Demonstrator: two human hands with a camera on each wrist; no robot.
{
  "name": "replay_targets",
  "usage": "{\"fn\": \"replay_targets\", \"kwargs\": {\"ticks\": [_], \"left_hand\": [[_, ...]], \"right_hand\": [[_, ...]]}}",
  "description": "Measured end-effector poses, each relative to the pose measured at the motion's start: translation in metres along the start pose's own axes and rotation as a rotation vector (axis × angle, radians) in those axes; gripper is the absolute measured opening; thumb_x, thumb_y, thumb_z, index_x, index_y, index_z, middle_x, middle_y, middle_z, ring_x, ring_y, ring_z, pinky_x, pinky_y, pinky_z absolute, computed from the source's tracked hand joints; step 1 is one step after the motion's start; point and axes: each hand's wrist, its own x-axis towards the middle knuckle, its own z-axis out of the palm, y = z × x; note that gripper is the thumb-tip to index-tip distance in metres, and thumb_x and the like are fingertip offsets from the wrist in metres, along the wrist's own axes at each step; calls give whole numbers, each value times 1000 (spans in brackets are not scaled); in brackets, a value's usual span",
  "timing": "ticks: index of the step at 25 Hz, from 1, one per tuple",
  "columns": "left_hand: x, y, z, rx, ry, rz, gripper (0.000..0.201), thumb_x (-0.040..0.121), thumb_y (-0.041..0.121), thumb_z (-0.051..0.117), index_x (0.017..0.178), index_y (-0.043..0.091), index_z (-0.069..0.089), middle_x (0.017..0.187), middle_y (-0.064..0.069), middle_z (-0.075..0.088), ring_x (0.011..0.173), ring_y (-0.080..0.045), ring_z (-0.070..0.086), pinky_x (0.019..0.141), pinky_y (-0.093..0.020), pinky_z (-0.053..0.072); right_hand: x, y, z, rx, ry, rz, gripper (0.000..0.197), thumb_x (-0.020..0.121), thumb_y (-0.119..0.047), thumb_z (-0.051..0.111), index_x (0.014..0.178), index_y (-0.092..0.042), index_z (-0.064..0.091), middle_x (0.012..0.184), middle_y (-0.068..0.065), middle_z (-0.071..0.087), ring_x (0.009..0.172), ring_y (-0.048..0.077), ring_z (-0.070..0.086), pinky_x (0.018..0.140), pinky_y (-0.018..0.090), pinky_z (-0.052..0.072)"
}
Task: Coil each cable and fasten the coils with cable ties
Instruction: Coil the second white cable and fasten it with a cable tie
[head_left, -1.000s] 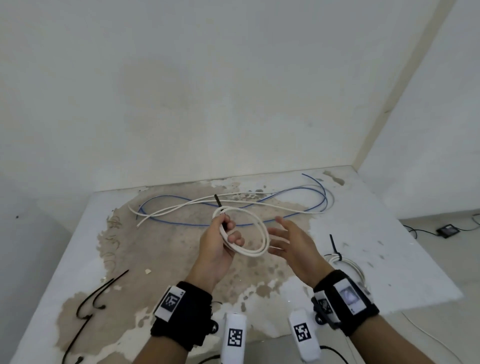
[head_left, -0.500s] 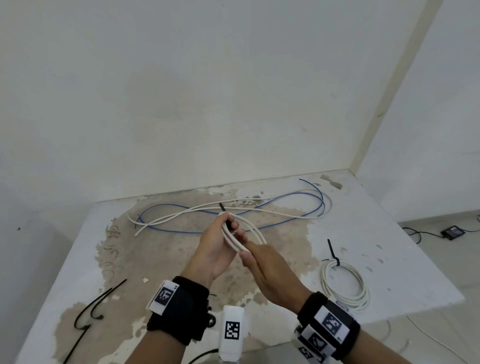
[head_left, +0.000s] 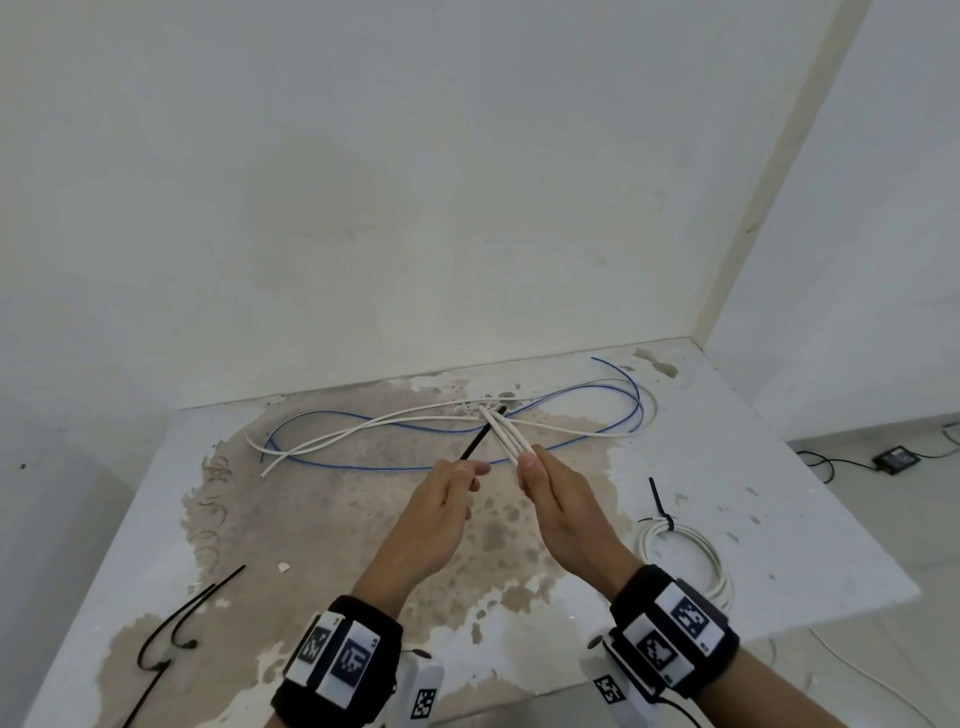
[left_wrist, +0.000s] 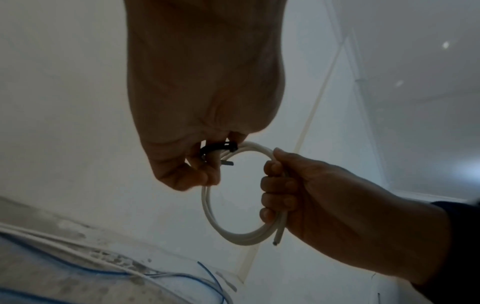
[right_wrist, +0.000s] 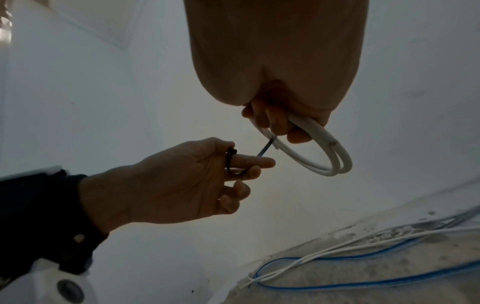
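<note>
A small white cable coil (head_left: 503, 430) is held above the table, edge-on in the head view. My right hand (head_left: 527, 467) grips one side of it, fingers curled round the strands (left_wrist: 279, 205). My left hand (head_left: 475, 475) pinches a black cable tie (head_left: 483, 435) that crosses the coil; in the right wrist view the tie (right_wrist: 230, 162) loops round the left fingers and its strap runs to the coil (right_wrist: 335, 162). One cut end of the coil (left_wrist: 276, 240) sticks out below the right hand.
Loose white cable (head_left: 363, 428) and blue cable (head_left: 571, 441) lie tangled at the back of the stained table (head_left: 779, 519). A tied white coil (head_left: 691, 551) sits at the right. Spare black ties (head_left: 176, 623) lie at the front left. The wall stands close behind.
The right hand, open a second ago, has closed round the coil. The left hand has let go of the coil and now pinches only the tie. The coil has turned edge-on.
</note>
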Motion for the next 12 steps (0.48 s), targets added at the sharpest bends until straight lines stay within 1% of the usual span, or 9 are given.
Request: {"fn": "replay_targets", "kwargs": {"ticks": [1, 3, 4, 5, 7, 9, 10, 11, 12], "left_hand": [[-1, 2, 1, -34, 9, 1, 38, 105, 40, 24, 121, 31, 58, 107, 11, 56, 87, 0, 55, 74, -14, 42], [0, 1, 2, -66, 61, 26, 36, 106, 35, 25, 124, 32, 55, 110, 11, 58, 95, 3, 56, 76, -8, 42], [2, 0, 2, -62, 96, 45, 33, 107, 30, 28, 122, 30, 57, 110, 9, 61, 97, 1, 58, 76, -6, 42], [4, -1, 0, -63, 129, 60, 31, 107, 24, 30, 119, 28, 59, 109, 7, 64, 95, -2, 61, 74, -6, 44], [7, -2, -4, -105, 167, 67, 31, 106, 11, 33, 110, 24, 61, 106, -1, 69, 81, -3, 64, 68, -10, 47], [7, -2, -9, -164, 180, 49, 25, 105, 7, 33, 106, 23, 52, 101, -4, 72, 59, -6, 58, 61, -16, 47], [7, -2, -11, -183, 183, 47, 21, 105, 8, 33, 109, 25, 45, 98, -2, 74, 52, -8, 54, 61, -18, 46], [7, -3, -13, -194, 183, 43, 22, 105, 8, 35, 116, 27, 39, 95, 0, 75, 50, -9, 53, 59, -19, 45], [7, -4, -13, -204, 183, 33, 35, 104, 8, 38, 129, 31, 29, 93, 2, 76, 49, -9, 53, 56, -19, 43]], "right_hand": [[0, -1, 2, 0, 4, 11, 37, 106, -38, 31, 75, -22, 44, 63, -10, 39, 56, 8, 33, 55, 26, 32], [0, -2, 4, -6, 44, 40, 37, 107, -37, 32, 75, -22, 44, 63, -8, 40, 56, 7, 34, 56, 24, 33], [1, -2, 5, -11, 78, 62, 38, 107, -36, 32, 74, -22, 44, 64, -7, 40, 56, 7, 35, 56, 23, 33], [1, -2, 5, -10, 116, 89, 38, 108, -35, 33, 74, -22, 44, 64, -6, 41, 56, 6, 35, 56, 23, 33], [4, 1, 3, 27, 201, 153, 40, 109, -34, 33, 72, -20, 43, 64, -5, 40, 55, 6, 35, 54, 21, 33], [6, 2, -1, 74, 265, 220, 42, 109, -32, 32, 71, -18, 42, 62, -6, 38, 53, 4, 33, 52, 19, 33], [6, 4, -3, 83, 277, 243, 42, 109, -32, 32, 70, -18, 41, 61, -6, 37, 51, 4, 32, 51, 18, 33], [6, 5, -5, 78, 273, 257, 43, 109, -32, 32, 70, -19, 40, 61, -6, 37, 51, 4, 32, 50, 18, 33], [6, 6, -5, 65, 254, 259, 43, 109, -32, 32, 69, -19, 40, 60, -7, 37, 51, 4, 32, 50, 17, 32]]}}
